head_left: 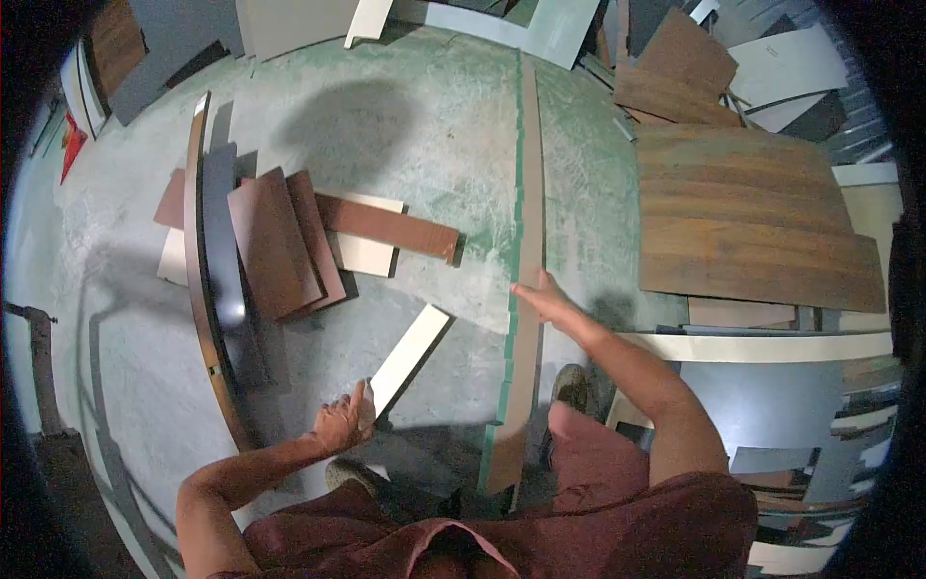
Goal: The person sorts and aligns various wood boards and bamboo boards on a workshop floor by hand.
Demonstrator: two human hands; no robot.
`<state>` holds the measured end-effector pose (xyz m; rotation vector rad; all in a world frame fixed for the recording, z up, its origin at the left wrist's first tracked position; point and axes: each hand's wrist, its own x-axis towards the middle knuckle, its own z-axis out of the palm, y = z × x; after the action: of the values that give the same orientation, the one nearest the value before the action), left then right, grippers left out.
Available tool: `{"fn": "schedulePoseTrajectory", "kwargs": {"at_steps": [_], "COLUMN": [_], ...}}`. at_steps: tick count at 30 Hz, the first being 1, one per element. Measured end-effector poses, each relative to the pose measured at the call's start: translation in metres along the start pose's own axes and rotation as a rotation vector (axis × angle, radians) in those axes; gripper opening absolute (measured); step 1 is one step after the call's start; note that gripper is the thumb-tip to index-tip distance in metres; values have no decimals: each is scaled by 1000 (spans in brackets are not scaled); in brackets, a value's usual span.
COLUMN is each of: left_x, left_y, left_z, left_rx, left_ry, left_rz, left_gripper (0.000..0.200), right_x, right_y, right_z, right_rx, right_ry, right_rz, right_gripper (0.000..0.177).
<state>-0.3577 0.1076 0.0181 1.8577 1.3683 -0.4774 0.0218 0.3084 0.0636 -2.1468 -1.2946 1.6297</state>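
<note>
My left hand (pixel 342 421) is closed around the near end of a short cream-white board (pixel 410 357), which points away from me and to the right. My right hand (pixel 548 301) grips a long, narrow brown strip (pixel 530 193) by its edges. Ragged green material runs along the strip's left edge. The strip stretches from beside my feet to the far side of the floor. Left of it lies a loose pile with reddish-brown boards (pixel 272 241), a brown plank (pixel 391 227) and a dark grey panel (pixel 224 261).
A long, thin wood-edged strip (pixel 198 241) lies across the left of the pile. On the right, a wood-grain panel (pixel 752 212) rests on stacked boards, with a blue-grey panel (pixel 762 405) nearer me. Offcuts (pixel 680 68) are heaped at the far right. My shoe (pixel 573 388) stands beside the long strip.
</note>
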Motion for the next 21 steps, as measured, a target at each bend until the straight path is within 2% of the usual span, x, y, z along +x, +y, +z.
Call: {"fn": "schedulePoseTrajectory", "kwargs": {"at_steps": [1, 2, 4, 5, 8, 9, 11, 12, 14, 15, 18, 20, 21], "left_x": [-1, 3, -1, 4, 14, 19, 36, 45, 57, 46, 36, -1, -15], "left_y": [6, 10, 51, 67, 132, 147, 172, 179, 182, 190, 206, 231, 238], "left_z": [0, -3, -33, -43, -61, -58, -44, -29, 2, -2, -3, -49, -63], "left_rx": [180, 194, 38, -163, -755, -751, -863, -851, -1268, -1422, -1418, -1404, -1393], "left_ry": [101, 115, 40, 38, -25, -29, 94, 91, 165, 145, 134, 128, 120], "left_rz": [18, 19, -7, 103, 332, 344, 258, 267, 255, 212, 85, 160, 212], "left_gripper": [99, 99, 101, 100, 98, 98, 94, 94, 87, 82, 76, 74, 72], "right_x": [2, 2, 7, 17, -15, -17, -21, -13, -3, -3, -9, -5, -5], "right_y": [1, 4, 8, 13, -18, -21, -23, -19, -11, -11, -9, -11, -10], "right_z": [0, -1, -2, -3, 2, 4, 2, 1, -3, -5, -5, -8, -9], "right_rx": [-35, -25, -25, -101, 18, 72, 226, 177, 185, 202, 258, 275, 396], "right_ry": [43, 53, 15, 31, -21, -41, -125, -111, -117, -120, -138, -133, -222], "right_rz": [0, -15, -52, -85, -48, -46, -80, -90, -78, -82, -103, -44, -75], "right_gripper": [97, 97, 100, 100, 101, 102, 106, 109, 111, 111, 112, 111, 111]}}
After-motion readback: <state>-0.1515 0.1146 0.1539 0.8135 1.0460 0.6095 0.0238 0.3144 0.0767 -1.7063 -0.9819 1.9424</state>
